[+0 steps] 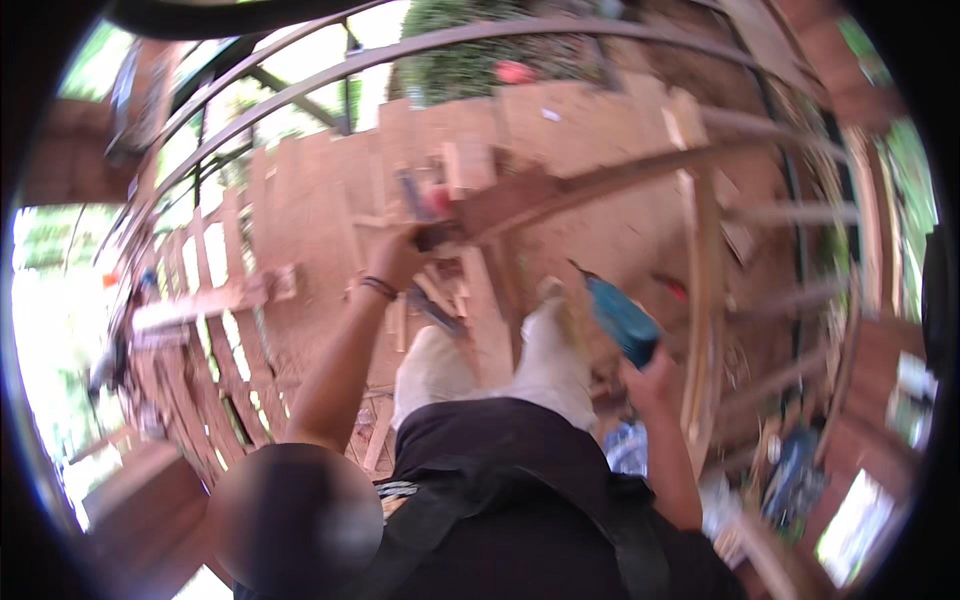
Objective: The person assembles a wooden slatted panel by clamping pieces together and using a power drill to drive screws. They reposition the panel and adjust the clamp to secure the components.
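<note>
My right hand (654, 378) is wrapped round the grip of a teal power drill (618, 314), with its thin dark bit angled up and to the left. The left arm, with a dark band at the wrist, reaches forward. At its end my left hand (402, 252) is closed on the near-left end of a long reddish-brown wooden beam (520, 203), though motion blur softens the fingers. This beam slants up to the right. A dark block-like patch (437, 236) by those fingers is too blurred to name. The drill stays apart from the beam.
A pale upright timber (702, 290) stands right of the drill. Wood offcuts (445, 290) lie around my feet on the plank floor (300, 200), which has gaps at the left. Curved-looking rails (480, 42) cross the far side. A red-tipped tool (670, 287) lies beyond the drill.
</note>
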Demonstrator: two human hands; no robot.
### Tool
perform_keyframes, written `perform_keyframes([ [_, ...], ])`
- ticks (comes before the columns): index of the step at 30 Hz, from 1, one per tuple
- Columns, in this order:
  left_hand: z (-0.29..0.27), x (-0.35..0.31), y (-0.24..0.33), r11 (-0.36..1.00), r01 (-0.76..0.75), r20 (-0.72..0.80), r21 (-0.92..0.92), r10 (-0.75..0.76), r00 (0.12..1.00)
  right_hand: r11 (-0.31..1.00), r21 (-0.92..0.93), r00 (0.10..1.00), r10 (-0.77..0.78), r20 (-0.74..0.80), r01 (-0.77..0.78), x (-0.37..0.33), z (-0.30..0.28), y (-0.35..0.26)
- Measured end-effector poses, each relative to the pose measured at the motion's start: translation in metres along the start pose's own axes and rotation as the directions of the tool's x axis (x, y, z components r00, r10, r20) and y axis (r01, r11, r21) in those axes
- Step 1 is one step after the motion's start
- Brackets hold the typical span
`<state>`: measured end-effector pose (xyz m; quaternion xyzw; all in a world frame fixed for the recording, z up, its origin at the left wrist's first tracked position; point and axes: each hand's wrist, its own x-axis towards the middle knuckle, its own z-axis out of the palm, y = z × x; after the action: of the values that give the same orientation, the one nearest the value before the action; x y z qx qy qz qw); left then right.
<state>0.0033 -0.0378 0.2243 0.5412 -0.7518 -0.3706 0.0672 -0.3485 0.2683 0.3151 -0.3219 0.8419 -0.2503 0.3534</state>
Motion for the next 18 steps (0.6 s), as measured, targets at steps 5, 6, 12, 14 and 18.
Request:
perform_keyframes([
  [5,-0.001,-0.011,-0.018,0.989,-0.03,-0.007,0.145,0.032,0.999,0.973,-0.158,0.984,-0.158,0.078,0.169,-0.05,-0.046,-0.024],
  [6,0.003,-0.007,-0.022,0.982,-0.032,-0.005,0.187,0.034,0.999,0.988,-0.115,0.993,-0.099,0.068,0.106,-0.064,-0.051,-0.026],
  [12,0.009,-0.004,-0.03,0.973,-0.034,0.059,0.227,0.021,0.998,0.975,0.202,0.996,0.088,0.019,-0.09,-0.126,-0.054,-0.066],
  [14,0.008,0.001,-0.031,0.983,-0.068,0.1,0.17,0.052,0.994,0.974,0.211,0.996,0.09,-0.01,-0.086,-0.137,-0.046,-0.077],
  [18,-0.002,-0.004,-0.002,0.956,-0.129,0.115,0.264,0.102,0.988,0.963,0.263,0.997,0.071,-0.038,-0.059,-0.156,-0.032,-0.106],
])
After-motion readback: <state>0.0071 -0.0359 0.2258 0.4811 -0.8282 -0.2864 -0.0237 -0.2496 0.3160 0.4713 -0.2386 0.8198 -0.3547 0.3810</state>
